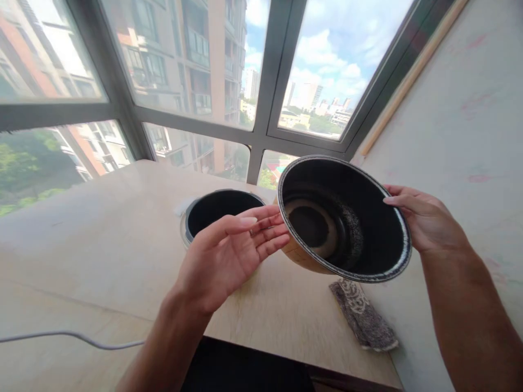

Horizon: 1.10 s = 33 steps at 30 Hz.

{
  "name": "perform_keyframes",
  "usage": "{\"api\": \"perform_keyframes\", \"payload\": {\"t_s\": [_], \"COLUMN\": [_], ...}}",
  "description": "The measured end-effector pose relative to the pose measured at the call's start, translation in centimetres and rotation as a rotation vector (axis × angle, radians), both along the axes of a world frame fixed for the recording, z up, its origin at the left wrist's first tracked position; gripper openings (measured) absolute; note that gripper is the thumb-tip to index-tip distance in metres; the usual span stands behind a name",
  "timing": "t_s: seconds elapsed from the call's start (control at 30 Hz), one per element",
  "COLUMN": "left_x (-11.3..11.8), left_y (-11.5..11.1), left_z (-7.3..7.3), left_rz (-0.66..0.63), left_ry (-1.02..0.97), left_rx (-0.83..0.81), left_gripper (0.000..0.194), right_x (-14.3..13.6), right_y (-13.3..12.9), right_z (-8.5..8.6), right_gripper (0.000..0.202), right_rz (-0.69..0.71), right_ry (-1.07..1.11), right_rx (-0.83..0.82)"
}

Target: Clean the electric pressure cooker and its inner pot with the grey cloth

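Observation:
A rice cooker inner pot [347,228], black inside and gold outside, is tilted so its mouth faces me above the counter. My right hand [425,218] grips its right rim, thumb over the edge and fingers behind. My left hand [232,250] is palm up with fingers stretched out; the fingertips reach the pot's left side, and whether they press on it I cannot tell. Behind that hand stands the rice cooker body [223,204], its lid not visible and its dark round opening facing up, partly hidden by my fingers.
A folded grey patterned cloth [363,316] lies on the pale counter [102,245] by the right wall [461,147]. A white cord [73,335] runs in from the left towards my left forearm. Windows with grey frames [261,109] border the far side.

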<state>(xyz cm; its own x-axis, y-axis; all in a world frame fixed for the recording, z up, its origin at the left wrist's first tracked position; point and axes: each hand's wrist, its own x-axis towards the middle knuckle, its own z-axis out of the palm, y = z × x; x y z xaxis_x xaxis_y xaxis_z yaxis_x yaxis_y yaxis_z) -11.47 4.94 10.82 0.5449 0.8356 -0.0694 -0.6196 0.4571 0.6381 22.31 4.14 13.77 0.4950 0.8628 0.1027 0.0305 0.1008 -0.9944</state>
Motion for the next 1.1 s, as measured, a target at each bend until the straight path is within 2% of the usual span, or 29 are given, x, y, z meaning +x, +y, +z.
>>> {"api": "perform_keyframes", "payload": {"t_s": [0.1, 0.17, 0.3, 0.43, 0.53, 0.63, 0.83, 1.1], "left_x": [2.1, 3.3, 4.9, 5.4, 5.4, 5.1, 4.3, 3.7], "left_y": [-1.1, -1.8, -3.2, -4.3, -4.4, -4.0, -3.0, -2.8], "left_z": [-2.4, -4.1, -7.4, -9.8, -11.1, -12.2, -14.0, -14.6], "left_rz": [-0.218, -0.296, -0.314, -0.325, -0.303, -0.229, -0.098, -0.054], "left_ry": [-0.055, -0.091, -0.124, -0.076, -0.029, 0.032, 0.122, 0.131], "left_rx": [-0.003, -0.049, -0.2, -0.297, -0.325, -0.324, -0.256, -0.198], "left_gripper": [0.044, 0.05, 0.052, 0.054, 0.057, 0.056, 0.057, 0.058], "right_x": [2.8, 4.3, 6.2, 6.2, 5.7, 5.0, 4.0, 3.8], "right_y": [-4.1, -6.6, -10.3, -12.0, -12.2, -11.6, -9.1, -5.5], "right_z": [-1.7, -3.4, -7.4, -11.4, -13.8, -15.2, -15.5, -16.0], "right_gripper": [0.034, 0.036, 0.037, 0.036, 0.035, 0.034, 0.036, 0.032], "right_rz": [-0.123, -0.151, -0.165, -0.201, -0.182, -0.125, -0.072, 0.0], "right_ry": [-0.001, 0.006, 0.011, 0.056, 0.087, 0.129, 0.203, 0.142], "right_rx": [-0.096, -0.181, -0.323, -0.36, -0.348, -0.336, -0.295, -0.296]}}
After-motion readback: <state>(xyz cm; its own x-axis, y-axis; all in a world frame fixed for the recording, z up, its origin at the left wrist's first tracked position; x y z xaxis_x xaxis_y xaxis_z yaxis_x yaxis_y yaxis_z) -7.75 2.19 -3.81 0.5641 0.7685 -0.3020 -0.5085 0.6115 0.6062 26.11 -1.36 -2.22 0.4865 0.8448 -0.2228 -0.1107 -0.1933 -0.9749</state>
